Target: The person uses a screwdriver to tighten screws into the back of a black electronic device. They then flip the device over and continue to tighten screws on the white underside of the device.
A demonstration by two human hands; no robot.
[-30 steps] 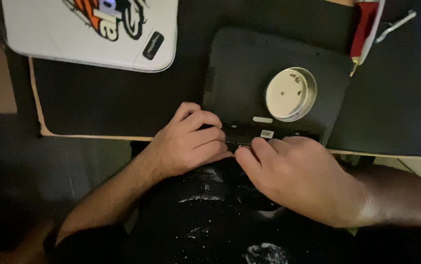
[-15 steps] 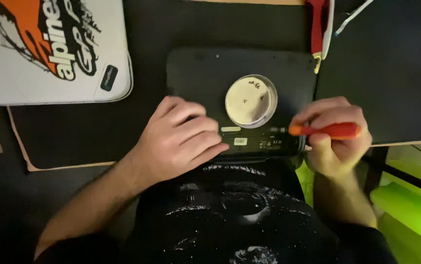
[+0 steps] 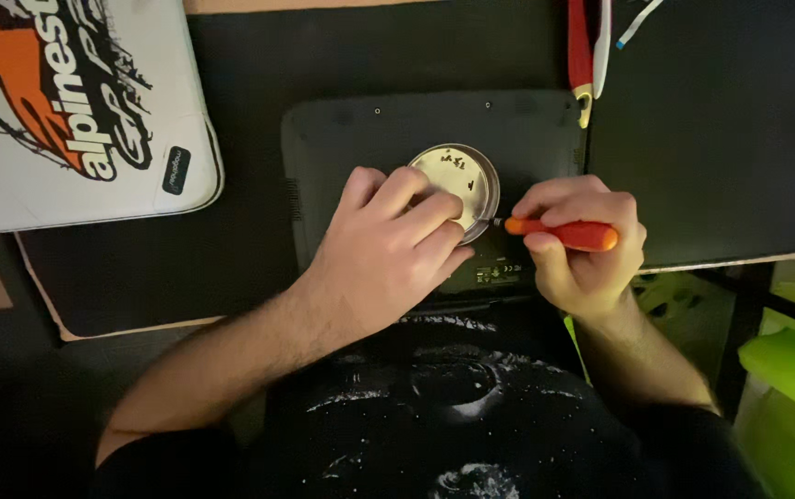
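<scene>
Matt black plastic laptop base, glossy clear dish, smooth orange plastic screwdriver handle

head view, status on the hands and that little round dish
Left hand resting on round dish atop upturned black laptop. Right hand gripping orange screwdriver, tip at dish rim. Nothing in the way.

Dark desk mat, black upturned laptop on it, white printed sleeve at left
</scene>
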